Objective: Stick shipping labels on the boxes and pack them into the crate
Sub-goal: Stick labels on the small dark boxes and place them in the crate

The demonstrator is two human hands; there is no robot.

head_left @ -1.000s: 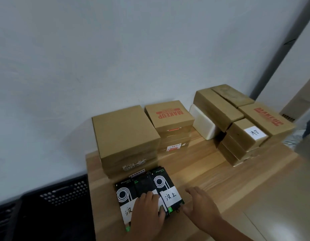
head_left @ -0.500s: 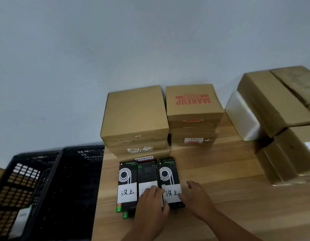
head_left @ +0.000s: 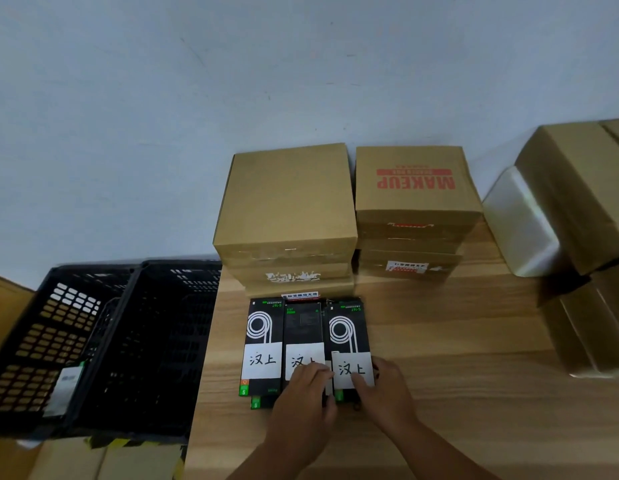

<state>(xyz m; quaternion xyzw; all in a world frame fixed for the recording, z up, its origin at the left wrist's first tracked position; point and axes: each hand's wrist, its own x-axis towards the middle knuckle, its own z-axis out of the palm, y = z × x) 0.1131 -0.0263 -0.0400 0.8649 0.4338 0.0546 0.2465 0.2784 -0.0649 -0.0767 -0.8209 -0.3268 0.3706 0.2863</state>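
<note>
While three labelled black boxes [head_left: 263, 327] lie side by side on the table [head_left: 457, 375], the left hand [head_left: 308, 396] presses flat fingers on the middle label [head_left: 301, 355]. The right hand [head_left: 384, 393] touches the right label [head_left: 351, 368]; its grip I cannot tell. The black crate [head_left: 141, 271] stands just left.

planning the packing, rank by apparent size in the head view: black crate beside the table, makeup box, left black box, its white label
black crate beside the table
makeup box
left black box
white label
Makeup box sits farther back, so its margin is unsure.
</note>
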